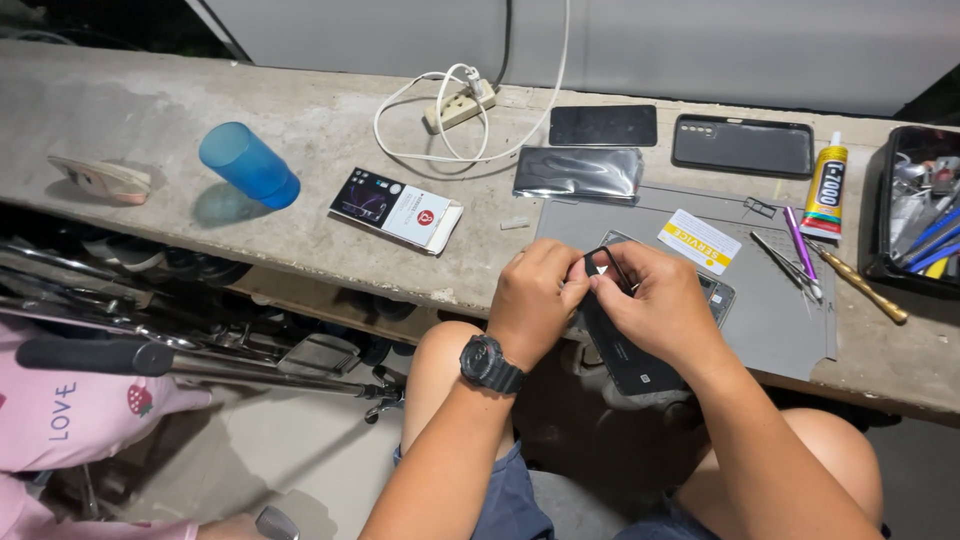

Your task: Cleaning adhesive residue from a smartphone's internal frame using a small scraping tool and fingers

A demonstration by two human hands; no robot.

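1. A long grey concrete bench (pixel 300 120) runs across the top of the frame, with a grey work mat (pixel 780 310) at the right.
2. Mid-frame, the left hand (pixel 535 300) and right hand (pixel 660 305) pinch a small black triangle pick (pixel 600 267) over a flat black phone (pixel 630 355).

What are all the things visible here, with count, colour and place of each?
phone part: 1, black, under both hands at bench edge
work mat: 1, grey, bench right
cup: 1, blue, lying on bench left
small box: 1, white and dark, bench centre
power strip: 1, beige, with white cable, back
phones: 2, black, back right
glue tube: 1, yellow, right
tool tray: 1, black, far right
left hand: 1, wears black watch
right hand: 1, pinches small black piece
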